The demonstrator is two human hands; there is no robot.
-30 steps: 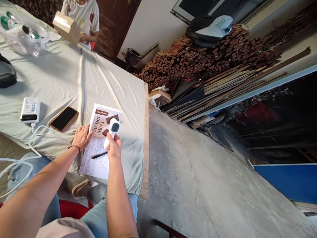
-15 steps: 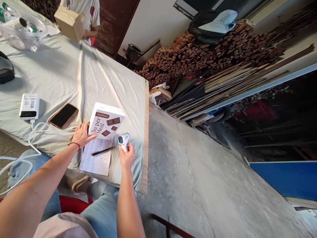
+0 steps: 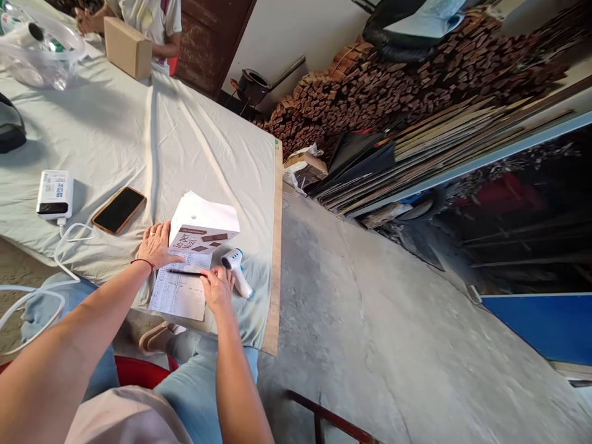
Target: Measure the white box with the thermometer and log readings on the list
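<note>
My left hand (image 3: 156, 245) lies flat with fingers spread on the near left corner of a white "Super Meal" box (image 3: 203, 223) and on the printed sheet (image 3: 178, 295) below it. A black pen (image 3: 184, 272) lies across the sheet. My right hand (image 3: 216, 287) hovers low over the sheet's right edge, its fingertips touching the pen's right end. Just to the right of that hand, a white and blue thermometer gun (image 3: 237, 271) lies on the cloth, held by nobody.
A phone (image 3: 119, 209) and a power bank (image 3: 54, 194) with a white cable (image 3: 69, 242) lie to the left. The table's wooden edge (image 3: 276, 259) runs close on the right. At the far end another person's hands (image 3: 86, 21) rest by a cardboard box (image 3: 127, 46).
My right hand moved the thermometer gun off the box to the right, set it on the cloth, let go and came to the pen. The far person put the cardboard box down.
</note>
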